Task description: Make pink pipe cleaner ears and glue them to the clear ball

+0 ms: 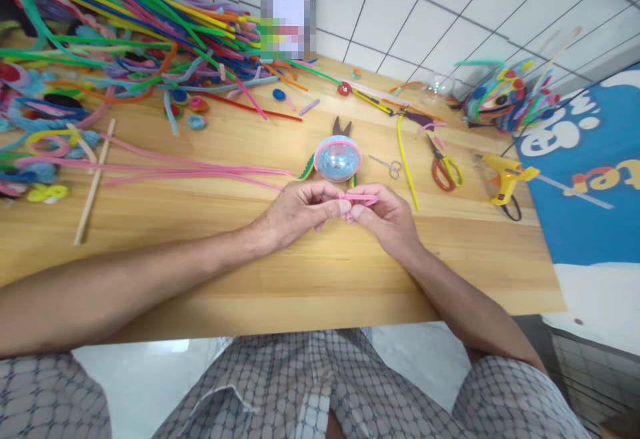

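Both of my hands pinch a pink pipe cleaner (pixel 361 197) bent into a narrow loop, held just above the table's middle. My left hand (pixel 313 209) grips its left end between thumb and fingers. From the right, my right hand (pixel 387 215) pinches the same piece, thumb tip close to the left thumb. Part of the pipe cleaner is hidden by the fingers. Right behind the hands sits a clear plastic dome (pixel 338 161) with a pink and light blue rim. It rests over green-handled pliers (pixel 343 127), their jaws pointing away from me.
Long pink pipe cleaners (pixel 200 165) and a wooden stick (pixel 95 182) lie left; a colourful pipe cleaner heap (pixel 150 19) fills the back left. Rightward are small scissors (pixel 393 167), a yellow pipe cleaner (pixel 406 159), red-and-yellow scissors (pixel 444 167) and a yellow glue gun (pixel 507 177).
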### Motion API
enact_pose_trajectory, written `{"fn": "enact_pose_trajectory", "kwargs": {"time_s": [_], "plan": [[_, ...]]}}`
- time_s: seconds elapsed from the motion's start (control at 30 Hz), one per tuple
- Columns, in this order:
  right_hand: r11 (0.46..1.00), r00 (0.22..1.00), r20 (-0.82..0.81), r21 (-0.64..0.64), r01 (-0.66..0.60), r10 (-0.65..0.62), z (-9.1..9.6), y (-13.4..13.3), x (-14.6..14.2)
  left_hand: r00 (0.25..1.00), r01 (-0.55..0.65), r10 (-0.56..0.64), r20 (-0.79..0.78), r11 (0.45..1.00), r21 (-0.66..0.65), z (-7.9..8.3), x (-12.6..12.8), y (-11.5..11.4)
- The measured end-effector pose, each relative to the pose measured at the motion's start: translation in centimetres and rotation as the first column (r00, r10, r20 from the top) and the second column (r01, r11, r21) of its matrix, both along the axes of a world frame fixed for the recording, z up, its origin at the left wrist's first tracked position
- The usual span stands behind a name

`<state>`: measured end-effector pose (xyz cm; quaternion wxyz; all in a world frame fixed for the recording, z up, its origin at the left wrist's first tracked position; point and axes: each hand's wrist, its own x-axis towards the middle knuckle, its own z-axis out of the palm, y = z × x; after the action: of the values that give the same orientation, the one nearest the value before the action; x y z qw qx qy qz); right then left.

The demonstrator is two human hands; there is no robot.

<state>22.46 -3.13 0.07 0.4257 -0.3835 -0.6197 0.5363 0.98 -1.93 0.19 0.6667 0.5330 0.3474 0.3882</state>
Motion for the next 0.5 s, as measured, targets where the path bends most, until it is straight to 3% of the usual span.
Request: {"fn": "enact_pose_trajectory", "kwargs": {"time_s": [0.5], "plan": [[0.991,0.996,-0.089,-0.131,-0.006,-0.005,-0.09,0.00,-0.01,0.993,0.091,-0.087,0.082,0.995,-0.041,-0.06,-0.06,0.24]]}}
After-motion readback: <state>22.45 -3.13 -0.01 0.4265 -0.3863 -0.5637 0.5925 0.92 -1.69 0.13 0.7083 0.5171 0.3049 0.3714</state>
